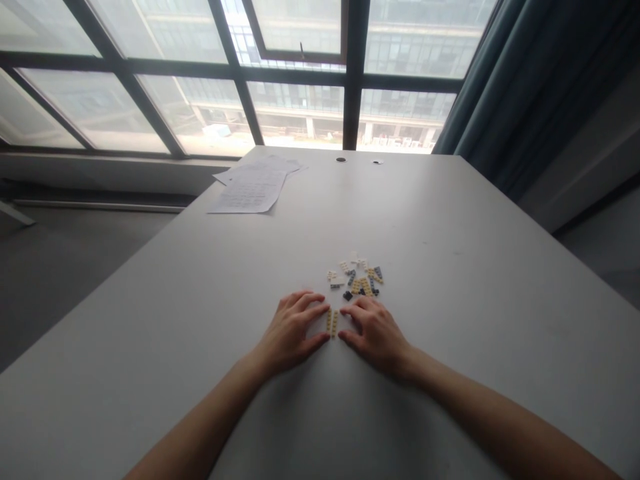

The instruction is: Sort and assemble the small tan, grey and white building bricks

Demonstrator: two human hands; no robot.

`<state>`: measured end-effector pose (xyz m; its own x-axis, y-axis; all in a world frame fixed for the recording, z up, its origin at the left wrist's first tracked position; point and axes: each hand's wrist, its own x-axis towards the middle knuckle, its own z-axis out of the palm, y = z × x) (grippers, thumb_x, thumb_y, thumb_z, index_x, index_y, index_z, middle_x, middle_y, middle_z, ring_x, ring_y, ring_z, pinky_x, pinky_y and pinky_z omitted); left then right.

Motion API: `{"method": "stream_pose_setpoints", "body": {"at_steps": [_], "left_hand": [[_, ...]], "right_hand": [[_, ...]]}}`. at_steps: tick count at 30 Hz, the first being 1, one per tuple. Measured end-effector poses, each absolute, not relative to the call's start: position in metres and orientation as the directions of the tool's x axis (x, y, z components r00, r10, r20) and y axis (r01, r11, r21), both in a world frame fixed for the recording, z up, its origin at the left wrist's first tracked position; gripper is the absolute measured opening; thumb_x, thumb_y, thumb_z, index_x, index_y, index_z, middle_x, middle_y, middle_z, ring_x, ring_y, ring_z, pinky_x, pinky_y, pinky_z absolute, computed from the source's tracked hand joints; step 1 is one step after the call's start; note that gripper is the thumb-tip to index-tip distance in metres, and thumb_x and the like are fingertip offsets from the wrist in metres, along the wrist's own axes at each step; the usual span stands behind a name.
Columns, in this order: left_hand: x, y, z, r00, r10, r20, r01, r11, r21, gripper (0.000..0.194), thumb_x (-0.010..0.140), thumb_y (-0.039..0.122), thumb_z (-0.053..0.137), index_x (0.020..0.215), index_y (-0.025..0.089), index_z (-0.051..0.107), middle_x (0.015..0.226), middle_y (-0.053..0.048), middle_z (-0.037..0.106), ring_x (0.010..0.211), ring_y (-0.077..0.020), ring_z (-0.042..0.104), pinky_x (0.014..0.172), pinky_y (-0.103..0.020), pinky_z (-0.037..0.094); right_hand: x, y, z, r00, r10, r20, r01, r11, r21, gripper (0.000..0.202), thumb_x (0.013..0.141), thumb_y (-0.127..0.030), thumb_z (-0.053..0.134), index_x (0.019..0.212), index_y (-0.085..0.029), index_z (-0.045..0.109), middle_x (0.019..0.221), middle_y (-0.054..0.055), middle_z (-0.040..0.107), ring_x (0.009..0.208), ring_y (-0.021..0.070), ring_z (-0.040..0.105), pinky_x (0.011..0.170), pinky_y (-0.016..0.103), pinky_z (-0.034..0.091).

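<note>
Two narrow yellow studded building-brick plates stand side by side on the white table [430, 220], a thin gap between them. My left hand [295, 327] rests beside the left yellow plate [329, 321], index fingertip at its far end and thumb near its close end. On the other side, my right hand [377, 332] curves toward the right yellow plate [335, 323], thumb and fingers apart. Whether the fingertips press on the plates cannot be made out. Just beyond the hands lies a loose pile of yellow, white, grey and black brick pieces [361, 285].
Printed paper sheets [253, 190] lie at the table's far left. Two round cable holes, one of them a dark hole [341, 160], sit near the far edge. A large window [300, 107] stands behind the table, and a blue-grey curtain [500, 87] hangs at the right.
</note>
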<state>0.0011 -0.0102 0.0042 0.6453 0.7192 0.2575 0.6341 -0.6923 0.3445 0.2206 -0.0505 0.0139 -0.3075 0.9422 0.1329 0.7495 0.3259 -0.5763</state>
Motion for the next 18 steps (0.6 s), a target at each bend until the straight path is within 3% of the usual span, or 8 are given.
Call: {"method": "stream_pose_setpoints", "body": {"at_steps": [18], "left_hand": [[0.0026, -0.0106, 0.0027, 0.643, 0.714, 0.275, 0.632, -0.699, 0.336, 0.04, 0.081, 0.045, 0.063, 0.116, 0.025, 0.062, 0.124, -0.008, 0.058, 0.121, -0.0288, 0.045, 0.101, -0.047, 0.035]], "right_hand": [[0.2137, -0.0459, 0.0102, -0.334, 0.927, 0.17, 0.756, 0.372, -0.539, 0.026, 0.083, -0.027, 0.064, 0.108, -0.02, 0.064, 0.096, 0.005, 0.058, 0.092, 0.02, 0.052, 0.089, 0.034, 0.038]]}}
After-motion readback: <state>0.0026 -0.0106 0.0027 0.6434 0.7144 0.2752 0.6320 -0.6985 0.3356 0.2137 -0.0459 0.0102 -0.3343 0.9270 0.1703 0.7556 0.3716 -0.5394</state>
